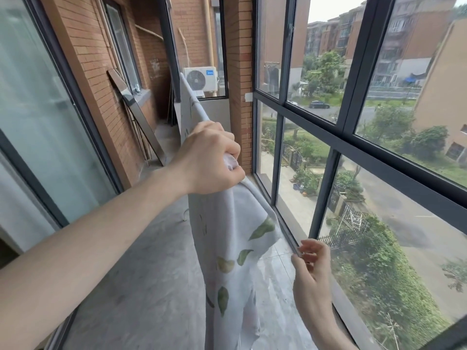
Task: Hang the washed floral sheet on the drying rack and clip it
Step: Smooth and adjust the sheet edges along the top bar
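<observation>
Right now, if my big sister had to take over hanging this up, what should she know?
Left hand: grips a bunch of the floral sheet up on the rack's bar.
Right hand: pinches the near end of the bar, no sheet in it.
Sheet: draped over the bar, spread flat farther along, bunched near the left hand, the rest hanging toward the floor.
Done: sheet is over the bar.
Left: spread the bunched part, then clip it. No clips in view.

Left hand [209,160] fisted, arm outstretched; right hand [312,263] pinching, fingers curled.
</observation>
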Available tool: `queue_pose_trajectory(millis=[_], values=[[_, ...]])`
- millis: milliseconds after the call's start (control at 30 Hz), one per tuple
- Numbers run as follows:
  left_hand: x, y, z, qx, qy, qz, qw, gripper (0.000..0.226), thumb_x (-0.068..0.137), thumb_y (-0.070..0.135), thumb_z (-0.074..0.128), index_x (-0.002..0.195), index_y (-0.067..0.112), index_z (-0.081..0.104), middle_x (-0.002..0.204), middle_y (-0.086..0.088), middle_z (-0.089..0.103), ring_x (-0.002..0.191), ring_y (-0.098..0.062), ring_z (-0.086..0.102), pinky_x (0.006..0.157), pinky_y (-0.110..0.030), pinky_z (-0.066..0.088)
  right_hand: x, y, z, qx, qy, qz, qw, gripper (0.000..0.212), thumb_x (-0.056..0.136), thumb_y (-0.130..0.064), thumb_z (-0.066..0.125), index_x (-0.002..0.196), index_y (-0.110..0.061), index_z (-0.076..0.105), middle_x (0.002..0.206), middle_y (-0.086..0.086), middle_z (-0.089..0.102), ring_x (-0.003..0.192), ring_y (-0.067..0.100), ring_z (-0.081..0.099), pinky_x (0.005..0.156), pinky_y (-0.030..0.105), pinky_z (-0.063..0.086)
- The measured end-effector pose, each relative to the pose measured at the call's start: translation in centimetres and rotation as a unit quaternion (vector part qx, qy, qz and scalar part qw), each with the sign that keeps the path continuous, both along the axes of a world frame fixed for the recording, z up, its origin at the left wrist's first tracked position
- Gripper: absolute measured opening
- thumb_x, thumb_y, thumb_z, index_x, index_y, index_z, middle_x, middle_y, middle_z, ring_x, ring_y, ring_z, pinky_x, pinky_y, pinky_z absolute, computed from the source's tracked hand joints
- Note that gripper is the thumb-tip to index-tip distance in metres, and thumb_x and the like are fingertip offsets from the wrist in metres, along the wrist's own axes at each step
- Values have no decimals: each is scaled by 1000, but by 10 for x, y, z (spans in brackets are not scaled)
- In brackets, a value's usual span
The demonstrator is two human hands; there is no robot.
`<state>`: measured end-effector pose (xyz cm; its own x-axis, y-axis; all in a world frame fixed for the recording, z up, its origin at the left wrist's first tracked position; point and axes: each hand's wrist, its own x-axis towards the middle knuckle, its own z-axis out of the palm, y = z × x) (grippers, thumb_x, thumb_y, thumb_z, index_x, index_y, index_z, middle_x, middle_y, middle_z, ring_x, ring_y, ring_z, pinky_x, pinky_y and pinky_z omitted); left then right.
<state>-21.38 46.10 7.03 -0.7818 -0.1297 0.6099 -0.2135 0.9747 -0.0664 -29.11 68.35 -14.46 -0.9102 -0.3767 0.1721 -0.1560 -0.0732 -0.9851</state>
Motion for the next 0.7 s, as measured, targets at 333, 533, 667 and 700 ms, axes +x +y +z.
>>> queue_pose_trajectory(millis=[333, 533, 667, 700], values=[[-9, 6, 2, -4, -16, -2, 1000, 20, 63, 31, 59, 52, 23, 44, 54, 11, 37, 72, -24, 39, 89, -30, 31, 50, -25, -9, 185, 100, 209, 955, 20, 78, -51, 81, 91, -39, 71, 96, -20, 72, 90, 3, 65, 71, 21, 50], [-3, 7, 3, -7, -31, -4, 1000, 21, 65, 39, 54, 53, 23, 47, 56, 11, 40, 73, -24, 39, 90, -30, 31, 40, -20, -31, 161, 162, 159, 961, 39, 89, -30, 80, 58, -24, 57, 61, -9, 57, 58, 11, 49, 53, 25, 40], [-1, 5, 5, -4, -37, -4, 999, 27, 66, 46, 49, 56, 21, 55, 59, 10, 44, 73, -23, 41, 93, -32, 35, 19, 1, -41, 125, 154, 75, 977, 49, 89, -18, 81, 55, -22, 46, 52, -11, 35, 51, 4, 29, 48, 23, 24], [0, 5, 6, 0, -39, -9, 999, 26, 66, 47, 50, 57, 22, 54, 60, 11, 45, 74, -22, 43, 94, -33, 36, 12, 5, -44, 125, 166, 61, 976, 49, 89, -18, 81, 55, -21, 45, 52, -10, 34, 51, 4, 29, 48, 22, 24]])
